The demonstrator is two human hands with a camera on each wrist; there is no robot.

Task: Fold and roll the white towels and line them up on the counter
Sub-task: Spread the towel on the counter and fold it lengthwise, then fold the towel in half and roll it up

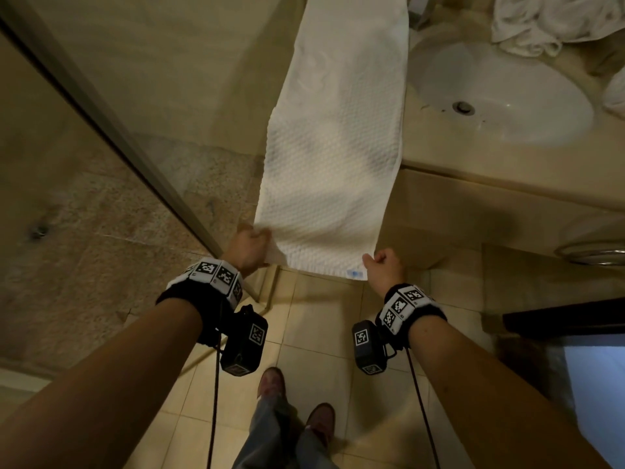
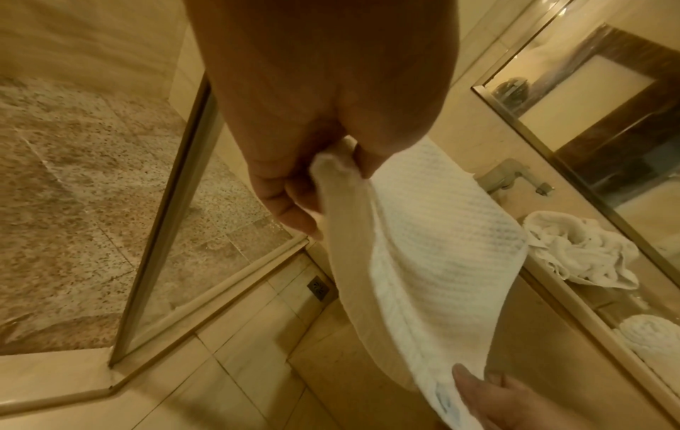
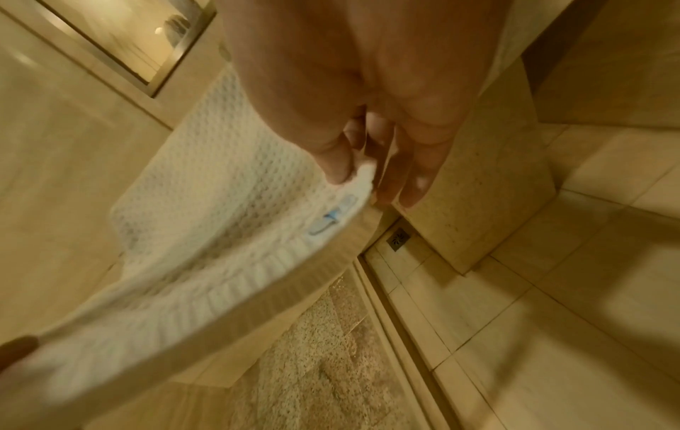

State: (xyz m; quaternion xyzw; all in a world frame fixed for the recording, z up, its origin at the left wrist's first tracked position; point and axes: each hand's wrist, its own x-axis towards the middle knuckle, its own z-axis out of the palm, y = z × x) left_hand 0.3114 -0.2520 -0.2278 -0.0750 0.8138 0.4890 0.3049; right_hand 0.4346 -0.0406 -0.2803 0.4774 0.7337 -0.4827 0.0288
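**Both hands hold the near end of a white towel stretched off the counter**

The left hand (image 1: 248, 247) grips one near corner of the white waffle-weave towel (image 1: 334, 157), its fingers (image 2: 290, 203) curled round a bunched fold of the cloth. The right hand (image 1: 384, 264) pinches the other near corner, thumb on top of the hem and fingers under it; a small blue label (image 1: 355, 274) sits on the hem just beside this hand. Between the two hands the near edge runs nearly straight.

Ahead of the hands, the towel lies as a long narrow strip: its far part rests on the beige counter (image 1: 473, 154), and its near part hangs in the air from the counter edge to the hands.

Ahead and to the right of the right hand, a white sink basin (image 1: 500, 93) is set in the counter just beside the towel's right edge. Beyond the basin lies a crumpled heap of white towels (image 1: 554, 22). The left wrist view also shows a rolled white towel (image 2: 651, 337) on the counter, nearer than the heap, and a tap (image 2: 515, 177) behind the stretched towel.

To the left of the left hand stands a glass shower screen (image 1: 101, 106) with a speckled stone floor behind it. Below the hands are beige floor tiles (image 1: 338, 333) and the person's two shoes (image 1: 270, 382).
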